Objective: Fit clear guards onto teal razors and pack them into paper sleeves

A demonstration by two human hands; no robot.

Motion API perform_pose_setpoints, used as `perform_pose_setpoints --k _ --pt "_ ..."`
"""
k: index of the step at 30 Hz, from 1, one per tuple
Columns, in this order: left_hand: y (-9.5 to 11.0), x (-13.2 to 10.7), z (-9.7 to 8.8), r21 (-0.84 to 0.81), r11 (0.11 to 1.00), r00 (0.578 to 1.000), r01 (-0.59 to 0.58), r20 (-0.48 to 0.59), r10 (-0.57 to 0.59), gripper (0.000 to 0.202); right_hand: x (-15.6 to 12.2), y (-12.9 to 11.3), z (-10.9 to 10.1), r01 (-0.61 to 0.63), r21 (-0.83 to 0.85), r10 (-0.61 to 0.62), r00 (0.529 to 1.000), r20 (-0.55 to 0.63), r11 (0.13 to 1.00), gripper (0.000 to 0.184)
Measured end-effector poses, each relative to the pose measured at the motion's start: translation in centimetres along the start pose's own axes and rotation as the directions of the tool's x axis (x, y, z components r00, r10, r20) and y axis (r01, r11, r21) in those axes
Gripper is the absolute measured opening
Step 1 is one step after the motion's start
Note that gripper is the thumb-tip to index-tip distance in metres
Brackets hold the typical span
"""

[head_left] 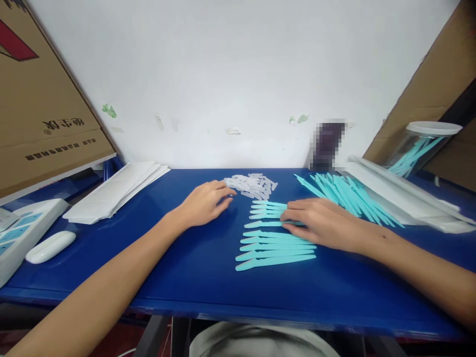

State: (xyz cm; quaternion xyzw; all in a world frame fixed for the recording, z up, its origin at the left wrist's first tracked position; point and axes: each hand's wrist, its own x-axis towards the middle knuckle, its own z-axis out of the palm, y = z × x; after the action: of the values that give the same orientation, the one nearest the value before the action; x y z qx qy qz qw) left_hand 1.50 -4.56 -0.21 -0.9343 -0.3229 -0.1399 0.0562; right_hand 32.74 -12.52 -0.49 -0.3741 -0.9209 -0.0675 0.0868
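Several turquoise plastic sticks (275, 248) lie side by side in a row on the blue table (208, 277). My right hand (320, 220) rests on the upper sticks of that row, fingers curled together and pressing one stick down. My left hand (204, 202) lies left of the row, fingers bent, its tips at the edge of a heap of small clear plastic caps (253, 184). A loose pile of more turquoise sticks (345, 196) lies behind my right hand.
A stack of white sheets (119, 191) lies at the back left, a cardboard box (44, 109) above it. A white oval object (50, 246) and a white device (18, 233) sit at far left. White trays (405, 198) and a clear jar of sticks (420, 146) stand right.
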Motion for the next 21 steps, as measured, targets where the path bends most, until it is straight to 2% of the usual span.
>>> perform_pose_setpoints --k 3,7,14,21 --pt "-2.2 -0.5 -0.3 0.093 0.992 0.995 0.089 0.045 -0.093 0.040 -0.1 -0.3 -0.3 0.011 0.083 -0.012 1.000 0.016 0.996 0.025" --pt "-3.7 -0.7 -0.1 0.061 0.993 0.988 0.106 0.108 -0.112 0.046 -0.2 -0.9 -0.9 0.062 0.201 -0.076 0.995 0.061 0.978 0.030" --pt "-4.0 -0.6 0.7 0.023 0.998 0.993 0.055 0.102 -0.057 0.045 -0.1 -0.8 -0.9 0.065 0.174 -0.080 0.994 0.080 0.983 0.029" --pt "-3.0 -0.5 -0.8 -0.029 0.999 0.983 0.019 0.180 -0.013 0.029 -0.1 -0.6 -0.9 -0.048 0.119 0.031 0.990 0.141 0.992 0.024"
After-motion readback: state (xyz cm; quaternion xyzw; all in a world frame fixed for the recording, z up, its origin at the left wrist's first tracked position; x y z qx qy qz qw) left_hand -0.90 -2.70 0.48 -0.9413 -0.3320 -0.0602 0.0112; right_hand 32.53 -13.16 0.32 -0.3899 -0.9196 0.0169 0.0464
